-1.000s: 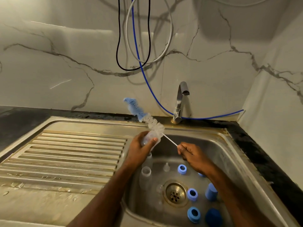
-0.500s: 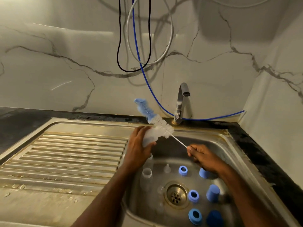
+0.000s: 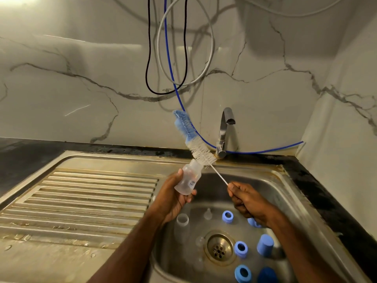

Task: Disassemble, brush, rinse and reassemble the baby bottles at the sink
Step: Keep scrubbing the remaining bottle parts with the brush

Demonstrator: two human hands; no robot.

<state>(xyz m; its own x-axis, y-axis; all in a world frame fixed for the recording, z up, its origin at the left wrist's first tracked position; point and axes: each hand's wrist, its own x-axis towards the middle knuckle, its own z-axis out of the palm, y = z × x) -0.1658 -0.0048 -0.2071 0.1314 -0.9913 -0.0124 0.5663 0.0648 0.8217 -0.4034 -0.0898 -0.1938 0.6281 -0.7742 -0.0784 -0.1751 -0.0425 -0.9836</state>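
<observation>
Withdrawn from the bottle (image 3: 188, 179), the brush (image 3: 194, 141) slants up-left above its mouth; left hand (image 3: 173, 196) fingers clasp the bottle over the sink (image 3: 285, 193), label unreadable; right hand (image 3: 247, 201) pinches the handle.

Rear and right walls are clad in pale marble-effect panels (image 3: 81, 82) with grey veining, glossy and showing streaks of reflected light. A black cable (image 3: 147, 64), a grey hose (image 3: 212, 48) and a blue tube (image 3: 265, 151) hang down the far wall, the blue one trailing right along its base. A dark, stained countertop (image 3: 326, 193) borders the steel drainboard (image 3: 81, 201), which carries water droplets near left.
</observation>
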